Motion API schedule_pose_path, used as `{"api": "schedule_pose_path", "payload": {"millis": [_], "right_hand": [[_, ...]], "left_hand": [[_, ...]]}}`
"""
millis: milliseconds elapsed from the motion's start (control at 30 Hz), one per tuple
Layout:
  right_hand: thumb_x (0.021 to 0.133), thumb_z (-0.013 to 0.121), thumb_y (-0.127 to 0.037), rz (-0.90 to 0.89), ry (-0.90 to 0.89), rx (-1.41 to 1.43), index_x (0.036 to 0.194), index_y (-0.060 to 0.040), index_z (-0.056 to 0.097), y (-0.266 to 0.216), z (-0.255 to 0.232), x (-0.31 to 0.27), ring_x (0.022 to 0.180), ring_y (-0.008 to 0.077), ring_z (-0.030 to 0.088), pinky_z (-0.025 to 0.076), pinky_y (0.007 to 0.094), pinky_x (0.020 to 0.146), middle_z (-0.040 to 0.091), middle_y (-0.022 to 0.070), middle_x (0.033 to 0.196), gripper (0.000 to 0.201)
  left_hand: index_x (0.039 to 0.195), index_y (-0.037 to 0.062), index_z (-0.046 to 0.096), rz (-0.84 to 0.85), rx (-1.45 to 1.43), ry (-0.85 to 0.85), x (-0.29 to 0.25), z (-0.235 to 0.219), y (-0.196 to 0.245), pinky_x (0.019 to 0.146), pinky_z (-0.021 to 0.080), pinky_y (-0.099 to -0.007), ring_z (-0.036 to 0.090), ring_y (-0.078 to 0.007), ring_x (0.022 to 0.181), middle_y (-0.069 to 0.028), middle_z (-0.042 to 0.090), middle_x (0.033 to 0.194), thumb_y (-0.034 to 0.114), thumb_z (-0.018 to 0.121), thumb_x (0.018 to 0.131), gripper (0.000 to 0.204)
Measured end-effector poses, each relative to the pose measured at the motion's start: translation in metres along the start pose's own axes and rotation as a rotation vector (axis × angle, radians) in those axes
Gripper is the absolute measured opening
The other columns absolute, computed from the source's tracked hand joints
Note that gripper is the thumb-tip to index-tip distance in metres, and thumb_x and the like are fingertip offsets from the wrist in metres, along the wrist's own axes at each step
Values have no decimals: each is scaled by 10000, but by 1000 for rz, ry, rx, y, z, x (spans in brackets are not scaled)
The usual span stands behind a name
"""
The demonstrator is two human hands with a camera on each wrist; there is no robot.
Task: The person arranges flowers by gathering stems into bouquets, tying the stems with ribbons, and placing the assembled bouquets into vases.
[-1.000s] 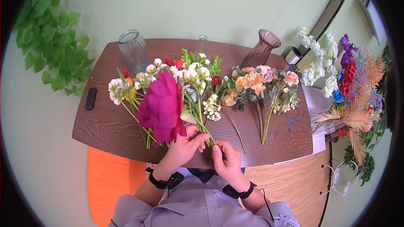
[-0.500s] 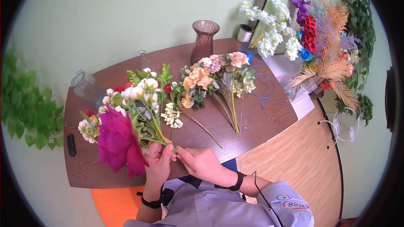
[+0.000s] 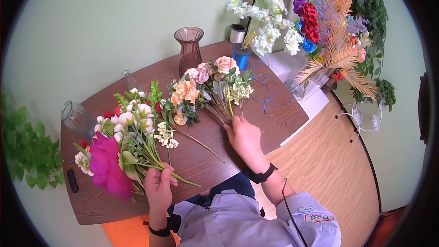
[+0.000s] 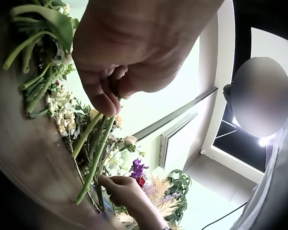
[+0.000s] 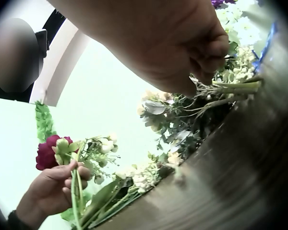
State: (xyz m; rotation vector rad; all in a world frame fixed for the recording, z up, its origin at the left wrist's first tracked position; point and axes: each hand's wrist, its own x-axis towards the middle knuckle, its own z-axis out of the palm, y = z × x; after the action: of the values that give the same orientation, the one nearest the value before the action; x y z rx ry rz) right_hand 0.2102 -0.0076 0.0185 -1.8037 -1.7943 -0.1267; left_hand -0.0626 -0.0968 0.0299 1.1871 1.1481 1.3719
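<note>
In the head view my left hand holds a small bunch of artificial flowers by the green stems, low over the table's front left. It includes a large magenta peony and white blossoms. The left wrist view shows thumb and fingertips pinching these stems, whose cut ends point down. My right hand is at the stems of a peach and pink group on the table, with a peach flower and a pink rose. Its curled fingers pinch among thin stems.
A purple glass vase, a clear jar and a small clear bottle stand at the table's back. Blue wire trails from a spool. A bare brown stem lies mid-table. More flowers stand at right.
My right hand has left the bunch in the left hand and moved right to the peach and pink stems. The left hand keeps its hold. The head view has swung right.
</note>
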Motion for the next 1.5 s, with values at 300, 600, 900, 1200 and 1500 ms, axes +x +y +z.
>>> {"api": "schedule_pose_path", "payload": {"millis": [300, 600, 900, 1200, 1500], "right_hand": [[911, 644, -173, 47, 61, 361, 947, -23, 651, 4, -13, 21, 750, 393, 643, 503, 446, 647, 658, 188, 822, 155], [974, 615, -144, 44, 223, 767, 929, -3, 597, -11, -16, 35, 591, 167, 505, 417, 312, 567, 557, 69, 688, 150], [981, 558, -74, -87, 251, 899, 992, 27, 607, -29, -26, 51, 677, 162, 545, 447, 303, 628, 610, 70, 777, 113], [1045, 488, -154, -64, -224, 1167, 1122, -6, 599, -51, 15, 51, 731, 83, 560, 443, 232, 652, 613, 10, 847, 200], [1018, 477, -99, -150, -587, 1236, 1072, -15, 629, -99, 10, 42, 647, 95, 524, 425, 255, 603, 581, -25, 765, 182]], "left_hand": [[1046, -9, 557, -22, 24, 23, -4, -5, 0, 578, 528, -229, 594, -86, 658, -75, 621, 957, 125, 540, 1028, 136], [1044, -9, 571, -33, 0, 24, 1, 0, 5, 583, 533, -231, 601, -86, 673, -69, 622, 947, 131, 551, 1025, 142], [1056, -8, 567, -51, -59, 39, 2, -2, 1, 589, 527, -239, 601, -95, 680, -74, 622, 954, 116, 545, 1025, 129], [1038, -4, 568, -68, -100, 2, 12, -7, -3, 582, 510, -221, 586, -75, 671, -45, 624, 891, 119, 563, 1019, 125], [1024, -1, 572, -51, -93, 87, 22, -15, 1, 569, 497, -214, 586, -73, 661, -42, 625, 879, 115, 571, 1013, 116]]}}
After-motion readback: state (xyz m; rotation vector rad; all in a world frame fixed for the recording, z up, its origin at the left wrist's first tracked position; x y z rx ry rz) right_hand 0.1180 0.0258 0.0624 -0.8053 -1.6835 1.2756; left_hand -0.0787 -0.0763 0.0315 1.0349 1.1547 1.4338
